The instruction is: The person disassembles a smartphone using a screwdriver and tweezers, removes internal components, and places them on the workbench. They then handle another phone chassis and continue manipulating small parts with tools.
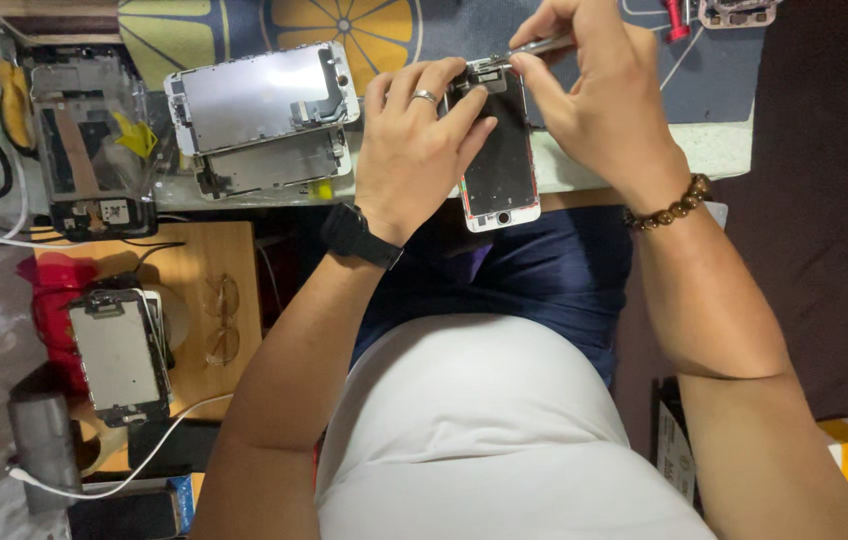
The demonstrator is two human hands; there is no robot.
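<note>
My left hand clasps the phone screen assembly just above the middle of the frame, fingers wrapped over its left edge and top, a ring on one finger and a black watch on the wrist. The assembly lies lengthwise, its white end with the round button pointing down toward my lap, its upper end resting at the edge of the work mat. My right hand pinches a thin metal tool between thumb and fingers, its tip touching the top end of the assembly; a bead bracelet circles that wrist.

Counting the screen panels elsewhere: two lie stacked and overlapping in the upper left of centre, the upper panel face down showing its silver back, the lower panel just beneath it. One opened phone body sits at the far upper left. One more stack of screen parts rests on the wooden board at lower left, beside one pair of glasses. One red-handled tool lies at the top right.
</note>
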